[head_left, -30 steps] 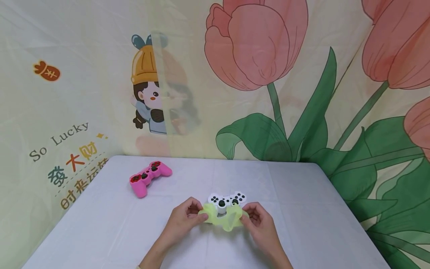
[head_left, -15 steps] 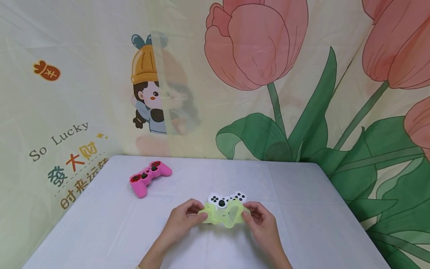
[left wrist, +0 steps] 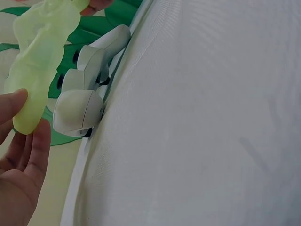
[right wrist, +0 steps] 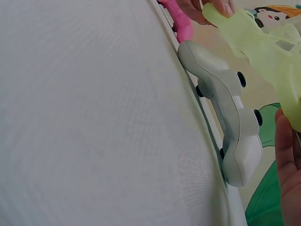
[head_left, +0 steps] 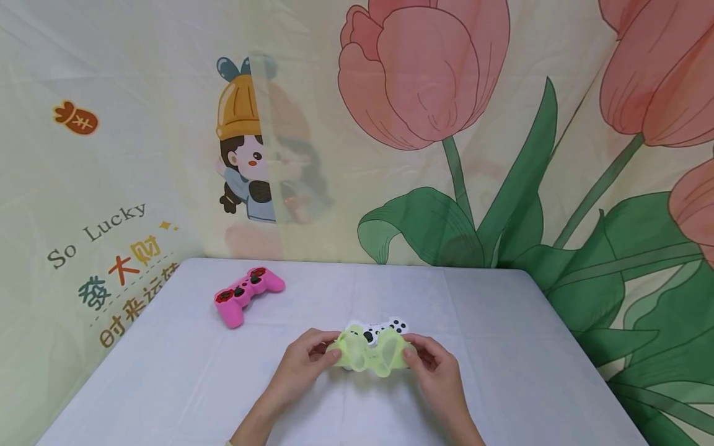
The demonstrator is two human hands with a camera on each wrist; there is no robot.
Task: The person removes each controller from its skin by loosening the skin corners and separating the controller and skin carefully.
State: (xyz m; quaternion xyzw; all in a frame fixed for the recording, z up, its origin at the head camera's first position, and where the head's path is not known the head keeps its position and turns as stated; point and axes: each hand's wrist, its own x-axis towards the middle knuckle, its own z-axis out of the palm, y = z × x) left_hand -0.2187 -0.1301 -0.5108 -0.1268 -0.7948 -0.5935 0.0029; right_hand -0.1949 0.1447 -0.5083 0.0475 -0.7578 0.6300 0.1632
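A soft, translucent yellow-green silicone controller cover (head_left: 356, 355) is stretched between both hands. My left hand (head_left: 301, 363) pinches its left end between thumb and fingers. At the other end, my right hand (head_left: 440, 371) pinches it the same way. Behind the cover lies a white game controller (head_left: 397, 324) with black buttons and sticks, partly hidden by it in the head view. Both wrist views show the cover (left wrist: 40, 56) held up above the tabletop, apart from the white controller (right wrist: 221, 103), which rests on the table with its sticks upward.
A pink game controller (head_left: 248, 296) with red and black buttons lies at the table's back left. The table wears a white cloth (head_left: 491, 322). Behind it hangs a printed curtain (head_left: 312, 111) with tulips and a cartoon figure.
The cover has been tilted and lifted slightly, so its openings face the camera more. It hides more of the white controller. Both hands keep their grip, nearly in place.
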